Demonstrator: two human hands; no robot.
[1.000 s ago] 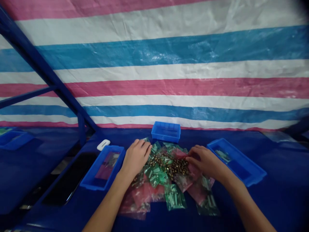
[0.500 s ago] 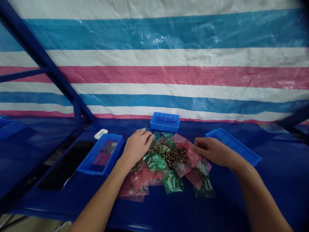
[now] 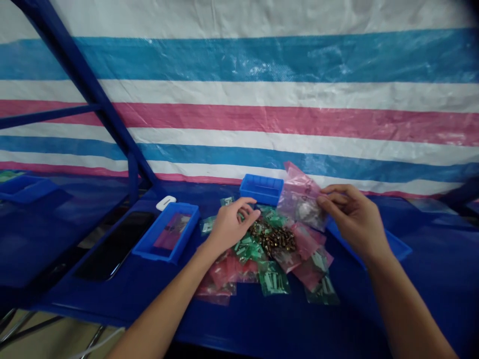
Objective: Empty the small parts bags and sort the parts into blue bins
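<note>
My right hand (image 3: pixel 354 217) is raised above the table and pinches a pink plastic bag (image 3: pixel 301 197) by its right edge; small white parts show inside it. My left hand (image 3: pixel 230 224) hovers over the left side of a heap of small pink and green bags (image 3: pixel 269 271), fingers curled with thumb and forefinger close together; whether they hold anything I cannot make out. A pile of small brass screws (image 3: pixel 275 239) lies on top of the heap, just right of my left hand.
Three blue trays stand on the blue table: one at the left (image 3: pixel 166 232) with a pink bag inside, a small one at the back (image 3: pixel 262 189), one at the right (image 3: pixel 396 247) behind my right hand. A dark phone (image 3: pixel 116 244) and a white object (image 3: pixel 165 202) lie at left. A striped tarp hangs behind.
My right hand lifted a pink bag off the heap and raised it up. My left hand shifted slightly right and curled its fingers. The camera tilted.
</note>
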